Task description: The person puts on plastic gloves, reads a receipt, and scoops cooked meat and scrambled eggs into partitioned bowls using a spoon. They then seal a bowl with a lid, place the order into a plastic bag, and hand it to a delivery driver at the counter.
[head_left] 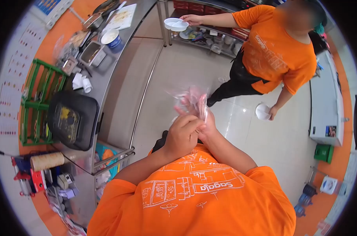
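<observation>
we find the left hand, fingers pinching a clear glove around the right hand, its fingers spread; a black tub stands by the worktop edge.

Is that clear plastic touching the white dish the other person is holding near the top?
Apart. The head view shows floor between the clear plastic on the right hand and the white dish.
</observation>
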Available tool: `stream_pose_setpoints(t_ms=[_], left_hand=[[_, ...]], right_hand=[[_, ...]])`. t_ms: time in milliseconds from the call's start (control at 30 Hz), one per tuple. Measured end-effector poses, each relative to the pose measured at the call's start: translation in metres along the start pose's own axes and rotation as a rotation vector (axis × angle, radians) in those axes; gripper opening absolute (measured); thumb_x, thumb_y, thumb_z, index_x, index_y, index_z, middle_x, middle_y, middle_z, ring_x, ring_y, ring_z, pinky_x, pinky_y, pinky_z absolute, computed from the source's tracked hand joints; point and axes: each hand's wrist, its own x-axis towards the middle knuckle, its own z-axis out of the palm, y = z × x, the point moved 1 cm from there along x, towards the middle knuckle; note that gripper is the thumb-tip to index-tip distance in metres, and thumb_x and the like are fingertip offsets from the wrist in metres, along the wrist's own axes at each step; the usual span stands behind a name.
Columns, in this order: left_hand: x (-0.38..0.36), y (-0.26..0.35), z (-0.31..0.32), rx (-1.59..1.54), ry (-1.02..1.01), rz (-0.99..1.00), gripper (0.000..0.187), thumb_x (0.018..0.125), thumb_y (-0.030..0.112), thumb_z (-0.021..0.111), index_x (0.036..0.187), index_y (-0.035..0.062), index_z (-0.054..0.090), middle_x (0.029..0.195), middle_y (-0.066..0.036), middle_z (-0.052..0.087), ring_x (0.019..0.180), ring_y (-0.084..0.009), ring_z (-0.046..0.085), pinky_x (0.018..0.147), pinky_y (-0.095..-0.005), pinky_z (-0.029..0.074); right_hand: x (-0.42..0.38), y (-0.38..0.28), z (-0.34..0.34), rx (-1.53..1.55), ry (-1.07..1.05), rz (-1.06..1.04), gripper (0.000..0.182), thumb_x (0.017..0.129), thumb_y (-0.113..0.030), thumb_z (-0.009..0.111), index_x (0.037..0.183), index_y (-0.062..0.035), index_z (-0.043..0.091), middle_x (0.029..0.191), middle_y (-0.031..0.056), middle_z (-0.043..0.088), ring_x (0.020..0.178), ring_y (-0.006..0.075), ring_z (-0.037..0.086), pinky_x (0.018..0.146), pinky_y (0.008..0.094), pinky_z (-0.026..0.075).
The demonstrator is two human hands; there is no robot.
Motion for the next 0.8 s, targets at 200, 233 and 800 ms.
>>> stream_pose_setpoints(t_ms=[200, 233, 800], left_hand=[[-0.006, 0.010, 0.012, -0.015, -0.030, 0.076, 0.019, 0.082, 0.002, 0.065, 0.101, 0.0025, 0.067, 0.097, -0.011, 0.064, 0.091, -0.0310, 0.061, 0.083, -0.0386, 0.049], [-0.005, 0.011, 0.008, 0.138, 0.139, 0.022, 0.019, 0.085, 0.004, 0.066, 0.104, 0.0017, 0.066, 0.097, -0.010, 0.065, 0.092, -0.0285, 0.062, 0.082, -0.0372, 0.050], [-0.021, 0.001, -0.015, -1.064, 0.283, -0.919, 0.022, 0.099, 0.024, 0.062, 0.108, 0.0044, 0.061, 0.085, 0.001, 0.060, 0.077, -0.0077, 0.055, 0.075, -0.0231, 0.049]], right_hand=[[0.014, -0.013, -0.002, 0.216, -0.058, 0.098, 0.067, 0.095, -0.057, 0.053, 0.141, -0.0097, 0.044, 0.132, 0.0095, 0.049, 0.126, 0.0248, 0.045, 0.113, 0.0536, 0.036], [0.014, -0.020, -0.003, 0.293, -0.133, 0.132, 0.066, 0.095, -0.057, 0.052, 0.141, -0.0096, 0.045, 0.132, 0.0099, 0.049, 0.126, 0.0258, 0.045, 0.115, 0.0550, 0.034], [0.009, -0.016, -0.019, -1.390, -0.186, -0.551, 0.021, 0.078, -0.009, 0.074, 0.097, -0.0035, 0.068, 0.094, 0.0147, 0.066, 0.088, 0.0335, 0.066, 0.076, 0.0398, 0.052]])
